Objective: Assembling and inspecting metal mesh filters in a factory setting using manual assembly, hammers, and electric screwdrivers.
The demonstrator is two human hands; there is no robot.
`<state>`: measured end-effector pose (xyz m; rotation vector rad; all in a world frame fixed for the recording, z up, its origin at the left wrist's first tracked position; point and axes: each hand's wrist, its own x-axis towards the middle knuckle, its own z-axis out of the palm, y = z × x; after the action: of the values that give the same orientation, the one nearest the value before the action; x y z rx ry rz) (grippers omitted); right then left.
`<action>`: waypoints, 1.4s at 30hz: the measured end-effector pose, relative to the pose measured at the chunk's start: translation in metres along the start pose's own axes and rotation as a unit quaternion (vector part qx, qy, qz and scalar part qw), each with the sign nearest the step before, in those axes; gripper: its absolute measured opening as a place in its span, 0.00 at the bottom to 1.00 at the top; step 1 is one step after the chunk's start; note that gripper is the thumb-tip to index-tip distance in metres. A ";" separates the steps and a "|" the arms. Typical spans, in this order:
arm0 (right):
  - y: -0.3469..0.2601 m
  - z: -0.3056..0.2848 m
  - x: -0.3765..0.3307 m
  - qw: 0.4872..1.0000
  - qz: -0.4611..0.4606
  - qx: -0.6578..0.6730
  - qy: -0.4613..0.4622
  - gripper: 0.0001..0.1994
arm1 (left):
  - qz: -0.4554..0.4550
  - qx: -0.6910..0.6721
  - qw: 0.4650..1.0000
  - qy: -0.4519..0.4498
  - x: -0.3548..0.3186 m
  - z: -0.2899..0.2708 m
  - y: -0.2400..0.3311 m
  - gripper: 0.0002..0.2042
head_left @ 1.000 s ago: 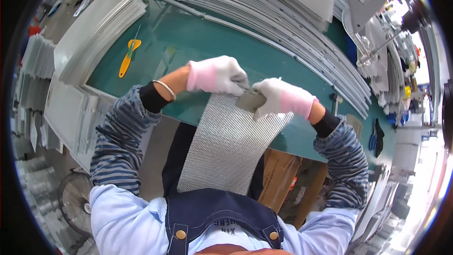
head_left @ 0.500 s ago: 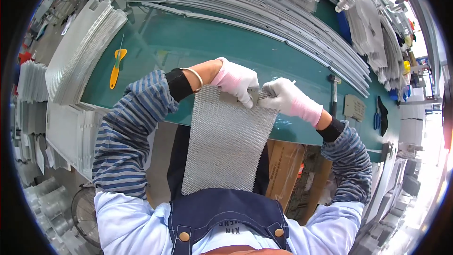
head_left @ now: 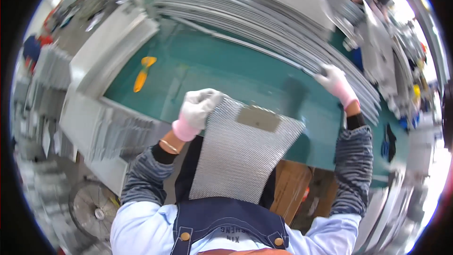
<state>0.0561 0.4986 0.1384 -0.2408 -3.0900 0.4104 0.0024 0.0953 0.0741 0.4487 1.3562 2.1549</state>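
My left hand (head_left: 198, 111), in a white glove with a pink cuff, pinches the upper left corner of a silver mesh sheet (head_left: 243, 160). The sheet hangs from the table edge toward my lap and narrows at the lower end. Flat across its top part lies a grey-green plate (head_left: 258, 118) with a notched upper edge. My right hand (head_left: 336, 82), gloved the same way, reaches out to the nearest of the long metal strips (head_left: 264, 28). Its fingers are at that strip, but blur hides whether they grip it.
A yellow-handled tool (head_left: 141, 78) lies on the green table (head_left: 207, 66). Stacked panels (head_left: 113, 42) stand at the left, with a fan (head_left: 98, 212) below. Dark-handled scissors (head_left: 386, 146) lie at the right. A cardboard box (head_left: 290, 189) sits under the table.
My right hand has let go of the mesh sheet and moved up and right to the strips. My left hand has shifted to the sheet's corner, leaving the plate uncovered. The view has shifted.
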 end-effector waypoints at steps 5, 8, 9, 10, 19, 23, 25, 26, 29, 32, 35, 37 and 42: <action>0.110 0.098 -0.011 0.971 -0.014 -0.233 0.057 0.12 | 0.049 0.229 0.972 -0.013 -0.013 0.016 0.019 0.09; 0.106 0.085 -0.015 0.969 -0.072 -0.214 0.102 0.09 | 0.051 0.119 0.991 0.020 -0.011 0.016 0.009 0.10; 0.112 0.077 -0.015 0.962 -0.092 -0.224 0.127 0.07 | 0.053 0.116 0.992 0.019 -0.012 0.016 0.006 0.10; 0.113 0.061 -0.017 0.960 -0.078 -0.188 0.194 0.05 | 0.062 0.052 0.996 0.027 -0.005 0.022 0.009 0.10; -0.074 -0.076 -0.115 0.976 -0.127 0.107 0.141 0.13 | -0.019 0.096 0.993 -0.063 -0.008 0.031 0.021 0.16; -0.139 -0.079 -0.117 0.975 -0.111 0.190 0.011 0.11 | 0.003 0.080 0.993 -0.089 -0.020 0.058 0.036 0.17; -0.155 -0.080 -0.106 0.940 -0.060 0.291 -0.170 0.12 | 0.049 0.158 0.981 -0.104 -0.025 0.052 0.029 0.18; -0.157 -0.076 -0.104 0.941 -0.061 0.289 -0.165 0.12 | 0.094 0.225 0.963 -0.118 -0.026 0.054 0.030 0.18; -0.167 -0.064 -0.096 0.927 -0.143 0.288 -0.195 0.13 | 0.036 0.014 0.995 -0.094 -0.034 0.069 0.040 0.18; -0.187 -0.065 -0.095 0.926 -0.131 0.292 -0.199 0.13 | 0.024 -0.030 0.996 -0.079 -0.046 0.058 0.050 0.14; -0.197 -0.074 -0.103 0.939 -0.095 0.235 -0.233 0.12 | 0.047 -0.084 0.993 -0.068 -0.055 0.057 0.052 0.13; -0.202 -0.078 -0.104 0.933 -0.091 0.234 -0.258 0.12 | 0.054 -0.029 0.996 -0.068 -0.058 0.057 0.053 0.14; -0.215 -0.075 -0.100 0.940 -0.096 0.228 -0.236 0.11 | 0.045 -0.030 0.996 -0.069 -0.056 0.064 0.071 0.20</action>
<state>0.1250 0.2976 0.2671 0.1985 -3.2744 1.3193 0.0625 0.0832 0.1670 0.6327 1.2131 2.1875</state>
